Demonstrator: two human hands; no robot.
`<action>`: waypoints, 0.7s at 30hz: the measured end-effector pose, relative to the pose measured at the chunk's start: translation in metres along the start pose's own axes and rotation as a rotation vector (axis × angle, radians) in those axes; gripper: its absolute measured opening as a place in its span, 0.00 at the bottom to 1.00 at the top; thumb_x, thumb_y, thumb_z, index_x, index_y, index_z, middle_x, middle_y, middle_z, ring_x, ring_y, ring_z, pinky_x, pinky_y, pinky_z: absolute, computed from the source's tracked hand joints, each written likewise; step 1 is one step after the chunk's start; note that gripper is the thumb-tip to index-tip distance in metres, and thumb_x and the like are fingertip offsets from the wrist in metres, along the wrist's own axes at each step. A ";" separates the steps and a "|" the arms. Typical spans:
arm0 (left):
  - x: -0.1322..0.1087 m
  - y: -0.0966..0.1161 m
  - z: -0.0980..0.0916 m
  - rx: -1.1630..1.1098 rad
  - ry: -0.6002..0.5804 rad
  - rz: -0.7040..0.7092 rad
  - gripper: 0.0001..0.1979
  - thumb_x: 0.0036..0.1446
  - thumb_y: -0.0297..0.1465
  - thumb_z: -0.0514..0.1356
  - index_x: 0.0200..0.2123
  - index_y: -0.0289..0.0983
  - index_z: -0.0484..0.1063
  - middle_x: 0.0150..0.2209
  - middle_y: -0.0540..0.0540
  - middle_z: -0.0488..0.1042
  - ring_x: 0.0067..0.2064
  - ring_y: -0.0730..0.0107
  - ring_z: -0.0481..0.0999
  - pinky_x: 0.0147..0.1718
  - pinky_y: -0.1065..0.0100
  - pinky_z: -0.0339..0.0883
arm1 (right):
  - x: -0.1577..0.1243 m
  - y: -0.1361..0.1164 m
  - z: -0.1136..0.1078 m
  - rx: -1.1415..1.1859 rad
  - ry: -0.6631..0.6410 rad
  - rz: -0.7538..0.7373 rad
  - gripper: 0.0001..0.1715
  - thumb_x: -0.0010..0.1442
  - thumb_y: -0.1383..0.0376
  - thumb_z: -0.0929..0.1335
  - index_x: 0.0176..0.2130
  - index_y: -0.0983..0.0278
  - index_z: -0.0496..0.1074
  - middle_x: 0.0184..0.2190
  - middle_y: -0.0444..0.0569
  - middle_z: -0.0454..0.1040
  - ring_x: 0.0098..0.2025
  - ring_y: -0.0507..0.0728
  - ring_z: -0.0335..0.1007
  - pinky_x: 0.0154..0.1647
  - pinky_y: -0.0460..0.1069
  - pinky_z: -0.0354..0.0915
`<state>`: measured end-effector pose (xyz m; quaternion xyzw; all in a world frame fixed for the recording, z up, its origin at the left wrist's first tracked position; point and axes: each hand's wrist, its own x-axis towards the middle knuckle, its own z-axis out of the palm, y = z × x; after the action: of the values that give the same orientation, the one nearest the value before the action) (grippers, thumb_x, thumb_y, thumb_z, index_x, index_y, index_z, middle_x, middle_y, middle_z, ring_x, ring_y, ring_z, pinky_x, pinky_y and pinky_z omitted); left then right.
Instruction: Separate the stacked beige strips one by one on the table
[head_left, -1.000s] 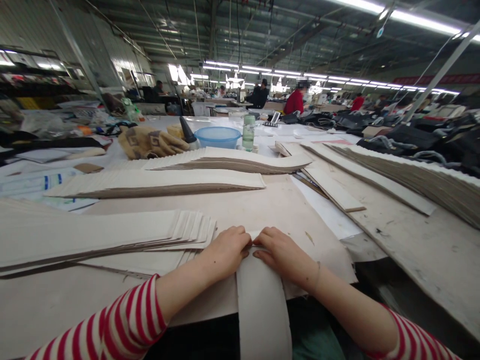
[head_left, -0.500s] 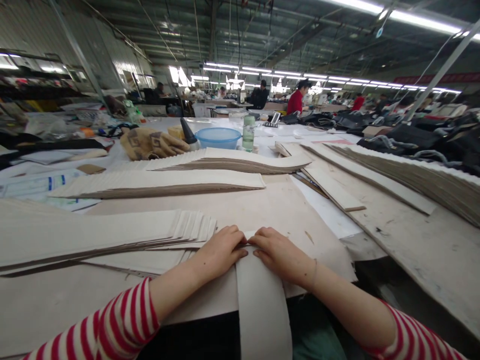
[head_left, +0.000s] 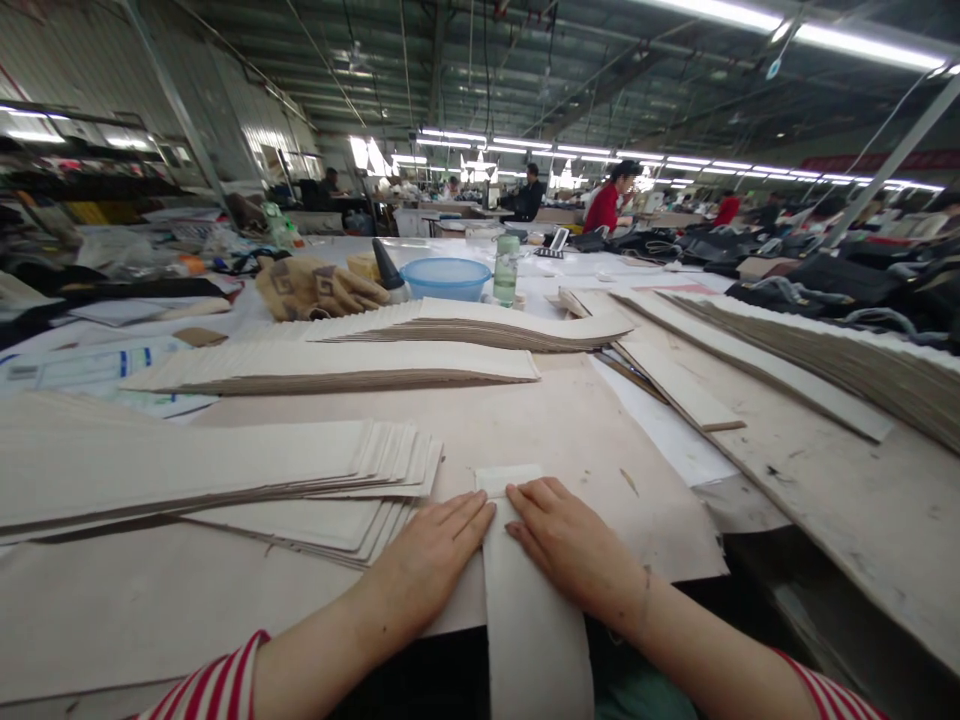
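Note:
A long off-white strip (head_left: 529, 610), of card or stiff fabric, runs from the table over its front edge toward me. A crease or seam crosses it near its far end. My left hand (head_left: 439, 550) lies on the strip's left side, its fingers stretched out together and pressed flat just below that line. My right hand (head_left: 570, 545) rests on the right side, fingers extended, with fingertips at the line and the thumb lower on the strip. Left of my hands, a fanned stack of similar strips (head_left: 247, 455) lies on the pale board (head_left: 480, 420).
Farther back lie more stacked strips (head_left: 375, 362) and a wavy stack (head_left: 480, 325). Beyond them stand a blue bowl (head_left: 446, 280), a green bottle (head_left: 506, 270) and a brown patterned cloth (head_left: 319, 290). Another long stack (head_left: 832, 355) is at right. People sit working in the background.
My fingers have gone from pinching at the strip's far end to lying flatter and slightly nearer me. The strip's far end now shows beyond them. The view has shifted slightly.

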<state>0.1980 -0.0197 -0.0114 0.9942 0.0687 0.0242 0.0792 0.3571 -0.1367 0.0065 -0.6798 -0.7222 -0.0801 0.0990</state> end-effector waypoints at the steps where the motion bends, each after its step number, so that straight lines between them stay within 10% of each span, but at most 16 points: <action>1: -0.002 -0.001 -0.002 -0.020 -0.011 -0.016 0.21 0.58 0.22 0.46 0.55 0.34 0.56 0.57 0.41 0.59 0.57 0.62 0.58 0.54 0.60 0.54 | -0.001 -0.001 0.000 0.016 0.015 0.012 0.15 0.57 0.67 0.64 0.44 0.71 0.66 0.35 0.55 0.69 0.38 0.60 0.65 0.39 0.55 0.68; 8: 0.030 -0.008 -0.028 -0.172 0.082 -0.155 0.18 0.59 0.26 0.45 0.51 0.35 0.63 0.48 0.44 0.69 0.50 0.68 0.66 0.51 0.67 0.57 | -0.012 -0.006 0.009 0.078 0.119 0.059 0.17 0.59 0.67 0.62 0.48 0.71 0.64 0.41 0.57 0.69 0.44 0.60 0.64 0.46 0.55 0.66; 21: 0.119 -0.015 -0.031 -0.217 -0.215 -0.237 0.13 0.48 0.38 0.55 0.30 0.36 0.72 0.31 0.44 0.75 0.33 0.62 0.73 0.31 0.67 0.65 | -0.020 -0.006 0.020 0.132 0.185 0.146 0.17 0.60 0.67 0.60 0.49 0.67 0.65 0.43 0.54 0.69 0.46 0.58 0.63 0.49 0.54 0.64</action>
<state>0.3114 0.0167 0.0216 0.9617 0.1735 -0.0844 0.1949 0.3514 -0.1517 -0.0175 -0.7124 -0.6622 -0.0874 0.2153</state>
